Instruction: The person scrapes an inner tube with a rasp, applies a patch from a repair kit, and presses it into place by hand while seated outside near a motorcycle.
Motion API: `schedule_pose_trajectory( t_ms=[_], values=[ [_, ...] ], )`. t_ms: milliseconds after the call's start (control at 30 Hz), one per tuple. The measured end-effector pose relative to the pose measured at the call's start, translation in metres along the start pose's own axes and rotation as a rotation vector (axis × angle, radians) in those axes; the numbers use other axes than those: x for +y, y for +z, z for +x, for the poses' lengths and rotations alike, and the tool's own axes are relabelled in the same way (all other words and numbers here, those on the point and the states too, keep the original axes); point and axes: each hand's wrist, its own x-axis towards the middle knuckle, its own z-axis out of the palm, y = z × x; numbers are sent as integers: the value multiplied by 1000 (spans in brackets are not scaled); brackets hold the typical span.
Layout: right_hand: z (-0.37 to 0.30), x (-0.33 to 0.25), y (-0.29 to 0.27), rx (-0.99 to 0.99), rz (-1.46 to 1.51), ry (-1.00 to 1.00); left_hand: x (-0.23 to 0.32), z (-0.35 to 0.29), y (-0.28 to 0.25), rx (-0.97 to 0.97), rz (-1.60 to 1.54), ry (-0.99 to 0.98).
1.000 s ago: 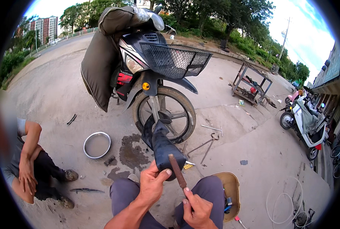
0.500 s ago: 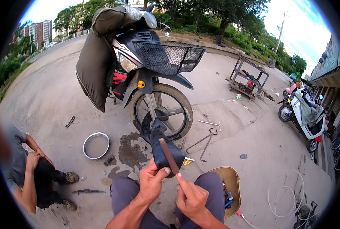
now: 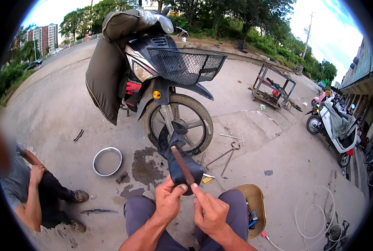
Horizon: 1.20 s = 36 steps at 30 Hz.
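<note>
My left hand (image 3: 168,201) is closed round the near end of a black rubber inner tube (image 3: 179,167), its thumb laid on top. The tube stretches away from me to the front wheel of a motorbike (image 3: 174,121). On the tube's upper face lies a rusty brown file (image 3: 181,164) with a paler far tip. My right hand (image 3: 211,213) is closed at the file's near end, index finger stretched along it. Its grip beneath is partly hidden.
A metal basin of water (image 3: 107,161) stands left of a wet patch. Pincers (image 3: 223,158) and a T-handle wrench (image 3: 232,136) lie on the right. A tan tool container (image 3: 259,205) sits by my right knee. At the left sits another person (image 3: 25,184). A pale hose (image 3: 316,209) coils at the lower right.
The file has slid slightly forward along the tube, away from me. My left hand keeps its hold on the tube, and the whole view has shifted a little.
</note>
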Motion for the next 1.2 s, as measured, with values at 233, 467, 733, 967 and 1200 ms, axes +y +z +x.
schedule_pose_trajectory(
  t_ms=[233,467,733,967,1200],
  values=[
    [-42,-9,-20,8,-62,33,-2,6,2,14,-12,-2],
    [-5,8,-8,89,73,34,5,1,3,14,26,26],
    [-12,0,-3,8,-12,45,-3,1,-3,-30,74,15],
    [-46,-4,-17,32,-13,0,1,1,9,42,11,42],
    [7,4,0,52,53,67,1,-1,-5,53,-45,-27]
  ],
)
